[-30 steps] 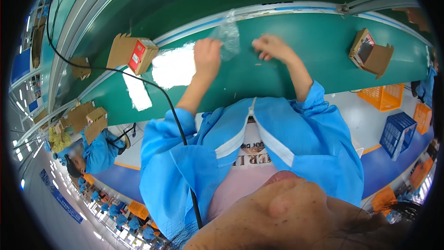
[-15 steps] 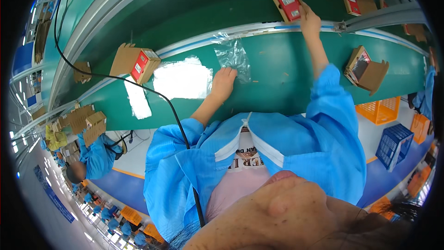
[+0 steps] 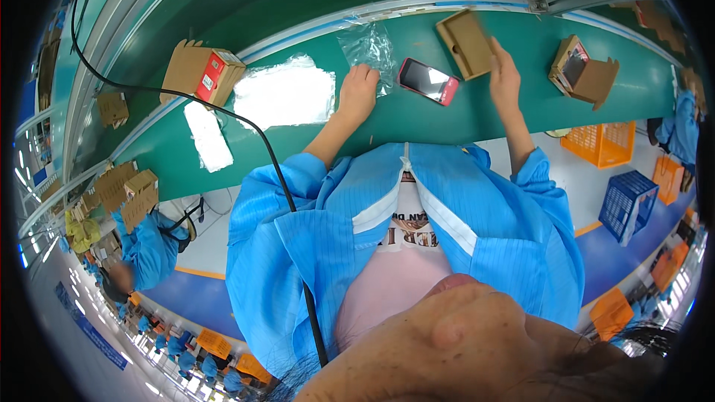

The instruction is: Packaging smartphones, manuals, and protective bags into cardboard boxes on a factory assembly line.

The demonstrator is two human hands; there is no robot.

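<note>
A red-cased phone (image 3: 428,81) lies screen up on the green table, between my two hands. My right hand (image 3: 506,78) grips the right edge of a cardboard box (image 3: 465,45), which is tilted with its hollow inner side toward me. The box looks empty. My left hand (image 3: 359,91) has its fingers closed on the lower edge of a clear plastic bag (image 3: 366,52), which lies crumpled on the table. The fingertips of that hand are partly hidden.
White plastic sheets (image 3: 287,95) lie left of my left hand. Opened cardboard boxes stand at the left (image 3: 212,74) and right (image 3: 585,71). A metal rail (image 3: 491,1) runs along the back. A black cable (image 3: 201,108) hangs across the left. Orange (image 3: 599,141) and blue crates (image 3: 628,205) stand right.
My right hand has brought the cardboard box nearer from beyond the rail. The red phone, in the box before, now lies on the table. My left hand stays at the plastic bag.
</note>
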